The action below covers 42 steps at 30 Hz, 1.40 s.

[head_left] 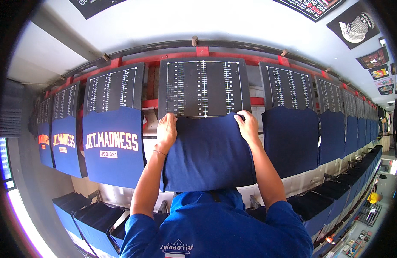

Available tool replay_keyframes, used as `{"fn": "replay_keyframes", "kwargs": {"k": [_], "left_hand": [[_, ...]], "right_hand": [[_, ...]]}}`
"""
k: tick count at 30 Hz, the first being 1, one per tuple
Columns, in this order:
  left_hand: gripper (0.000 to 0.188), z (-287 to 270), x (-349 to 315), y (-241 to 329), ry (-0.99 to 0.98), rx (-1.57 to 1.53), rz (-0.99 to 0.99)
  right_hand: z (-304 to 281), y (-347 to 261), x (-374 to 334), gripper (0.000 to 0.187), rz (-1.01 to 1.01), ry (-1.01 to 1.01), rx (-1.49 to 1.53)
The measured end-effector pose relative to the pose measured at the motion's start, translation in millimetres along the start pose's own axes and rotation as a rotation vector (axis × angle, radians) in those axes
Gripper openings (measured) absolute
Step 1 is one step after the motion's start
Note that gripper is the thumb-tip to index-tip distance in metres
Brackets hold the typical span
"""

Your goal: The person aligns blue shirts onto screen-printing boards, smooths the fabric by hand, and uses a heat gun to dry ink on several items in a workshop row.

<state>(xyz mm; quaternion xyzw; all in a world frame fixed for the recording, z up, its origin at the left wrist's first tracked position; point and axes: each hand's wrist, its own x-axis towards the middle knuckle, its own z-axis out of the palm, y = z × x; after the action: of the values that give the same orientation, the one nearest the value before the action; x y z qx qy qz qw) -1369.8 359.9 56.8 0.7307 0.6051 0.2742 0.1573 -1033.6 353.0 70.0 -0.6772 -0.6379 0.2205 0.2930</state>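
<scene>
Blue shirt (pixel 215 228): worn by the person, nearest; sleeves end above both forearms.
Draped row (pixel 96 221): navy cloth hanging from dark-topped forms, low on both sides; upper faces show no print from here.
Navy shirt panel (pixel 209 152): centre, in front of the person, lying over a black board; face plain, top edge along the lower end of the board's white scale. Near edge of the board hidden by cloth.
Left hand (pixel 167 129): grasping the panel's upper left corner, fingers curled at the board's side; wristband (pixel 160 152) below.
Right hand (pixel 248 125): grasping the upper right corner, thumb on top of the cloth.
Black board (pixel 202 88): upper part bare, three white ruled scales visible.
Placement: judged nearly done; top edge close to level, both corners in hand, neither let go.
Printed panels (pixel 113 148): three seen to the left, each with pale and orange lettering; print judged done there.
Plain panels (pixel 291 139): row to the right, on their boards; no print visible. By comparison, print is what remains absent there and at centre.
Red frame (pixel 150 103): behind the boards.
Black rail (pixel 239 44): beyond the frame, wooden pegs along it.
Posters (pixel 355 26): on the far wall, upper right.
</scene>
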Motion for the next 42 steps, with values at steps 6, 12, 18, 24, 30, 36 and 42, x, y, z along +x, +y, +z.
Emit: {"fn": "replay_keyframes", "kwargs": {"k": [6, 12, 18, 24, 30, 36, 42], "left_hand": [[0.009, -15.6, 22.0, -9.4, -0.081, 0.054, 0.060], [0.010, -8.5, 38.9, -20.2, -0.157, 0.138, 0.126], [0.010, -4.8, 40.0, -20.1, -0.123, 0.155, 0.124], [0.011, -1.2, 41.8, -15.8, -0.184, 0.255, 0.020], [0.058, 4.2, -5.3, 52.1, -0.305, 0.163, 0.635], [0.059, -46.2, -5.5, -67.3, 0.055, 0.791, -0.275], [0.069, -34.8, -52.5, 36.0, -0.266, 0.280, 0.074]], "right_hand": [[4.1, 2.6, 11.1, 0.023, -0.020, 0.101, -0.017], [18.2, 8.2, 22.4, 0.019, -0.077, 0.178, -0.122], [23.5, 7.6, 26.4, 0.017, -0.084, 0.225, -0.180], [22.0, 3.7, 26.5, 0.019, -0.113, 0.224, -0.297], [17.5, -94.3, -22.7, 0.050, -0.660, -0.065, -0.337], [-38.7, 47.5, -6.1, 0.066, 0.217, 0.355, -0.710], [-11.9, -36.2, -66.5, 0.072, -0.543, -0.297, -0.442]]}}
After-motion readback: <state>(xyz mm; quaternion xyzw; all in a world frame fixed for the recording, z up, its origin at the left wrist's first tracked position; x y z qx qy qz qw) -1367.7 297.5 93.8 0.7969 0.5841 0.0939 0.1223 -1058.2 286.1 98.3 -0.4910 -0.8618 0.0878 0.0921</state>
